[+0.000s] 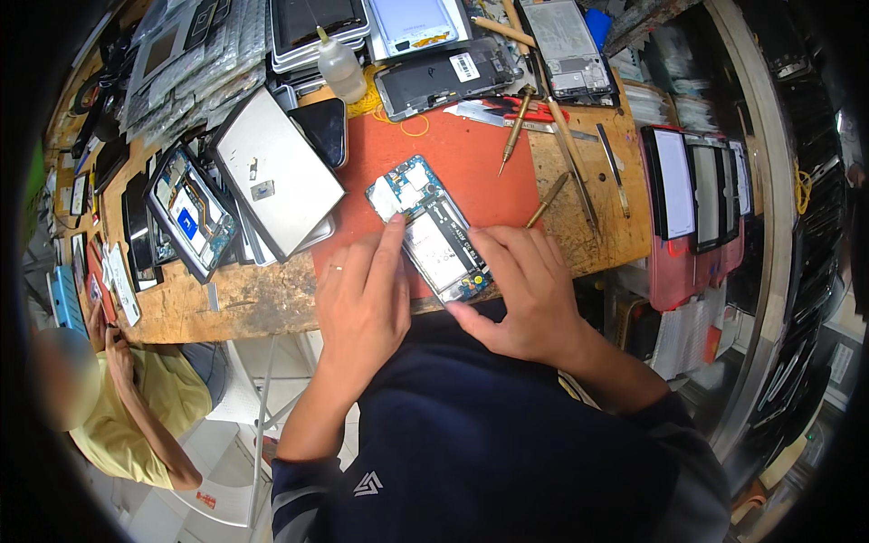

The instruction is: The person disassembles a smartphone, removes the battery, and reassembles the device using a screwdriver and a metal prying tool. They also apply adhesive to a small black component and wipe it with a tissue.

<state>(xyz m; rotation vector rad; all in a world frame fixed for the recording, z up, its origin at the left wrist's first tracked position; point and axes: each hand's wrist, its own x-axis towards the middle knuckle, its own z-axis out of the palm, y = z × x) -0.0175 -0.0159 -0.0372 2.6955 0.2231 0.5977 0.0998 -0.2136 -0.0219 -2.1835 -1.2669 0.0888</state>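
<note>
An opened phone (439,253) with blue circuit boards, a white shield and a battery lies tilted on the red mat (353,181) at the bench's front. My left hand (362,299) is on its left, index fingertip touching the upper part, the other fingers loosely extended. My right hand (529,294) grips the phone’s lower right, thumb at the bottom corner and fingers along the right edge. Brass screwdrivers (513,131) and tweezers (573,154) lie to the right, behind that hand. A white open panel (267,176) and another opened device (190,213) are at left.
Bagged screens (163,68), a dropper bottle (340,72) and phone parts (444,81) fill the back of the wooden bench (235,317). A person in a yellow shirt (136,425) sits at lower left. Upright screens in a pink holder (688,281) stand right.
</note>
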